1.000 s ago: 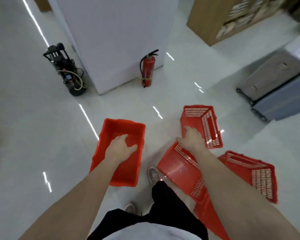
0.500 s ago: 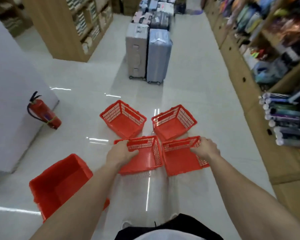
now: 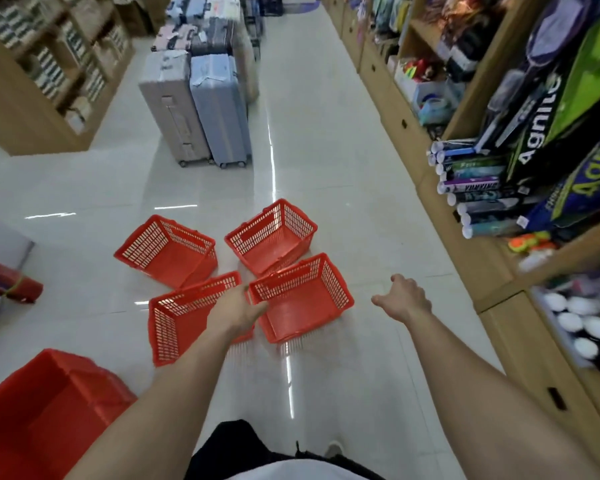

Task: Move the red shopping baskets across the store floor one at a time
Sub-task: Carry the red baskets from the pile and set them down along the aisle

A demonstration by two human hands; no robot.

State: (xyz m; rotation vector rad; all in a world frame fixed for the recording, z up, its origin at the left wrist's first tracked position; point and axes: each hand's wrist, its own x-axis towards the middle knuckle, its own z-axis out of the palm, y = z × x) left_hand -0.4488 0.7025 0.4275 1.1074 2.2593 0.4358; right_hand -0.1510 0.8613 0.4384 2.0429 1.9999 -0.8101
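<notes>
Four red mesh shopping baskets stand close together on the pale floor: a far-left basket [image 3: 167, 251], a far-right basket [image 3: 274, 237], a near-left basket [image 3: 177, 320] and a near-right basket [image 3: 305, 303]. My left hand [image 3: 236, 313] reaches down between the two near baskets. Its thumb lies over the left rim corner of the near-right basket, and it seems to grip that rim. That basket sits tilted. My right hand [image 3: 402, 299] hovers to the right of the near-right basket, fingers loosely curled, holding nothing.
A solid red plastic bin [image 3: 49, 410] sits at the bottom left. A fire extinguisher [image 3: 7, 282] lies at the left edge. Two upright suitcases [image 3: 194, 105] stand beyond the baskets. Stocked shelves [image 3: 499, 271] line the right side, and wooden shelving [image 3: 32, 81] the far left.
The view turned from the red bin to the basket cluster. My right hand let go of the near-right basket and moved right. My left hand shifted from the near-left basket's rim toward the near-right one.
</notes>
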